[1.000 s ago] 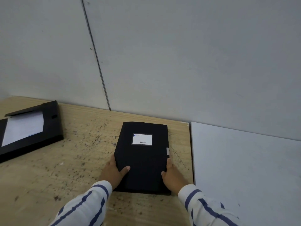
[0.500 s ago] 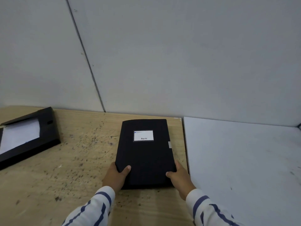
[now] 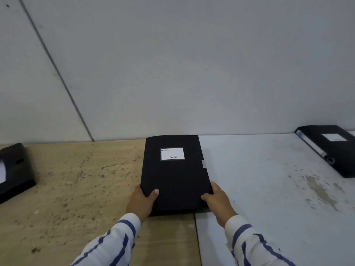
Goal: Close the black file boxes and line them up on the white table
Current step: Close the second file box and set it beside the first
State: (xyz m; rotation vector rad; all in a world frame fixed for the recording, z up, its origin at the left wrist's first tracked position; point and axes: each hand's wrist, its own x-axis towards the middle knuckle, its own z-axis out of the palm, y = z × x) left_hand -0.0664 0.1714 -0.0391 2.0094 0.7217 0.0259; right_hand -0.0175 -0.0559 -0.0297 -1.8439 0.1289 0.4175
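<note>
Closed black file box (image 3: 175,175) with white label (image 3: 172,153) gripped at its near corners by left hand (image 3: 141,202) and right hand (image 3: 218,200), thumbs on top, striped sleeves. It straddles the seam between wooden table (image 3: 76,189) and white table (image 3: 269,189). Second closed box (image 3: 330,148) far right on white table; open box (image 3: 13,167) at left edge on wood.

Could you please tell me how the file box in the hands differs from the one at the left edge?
The held file box is closed, while the left file box lies open, showing white inside. The held file box straddles the seam onto the white table; the left one rests on the wooden table. Both are black.
</note>
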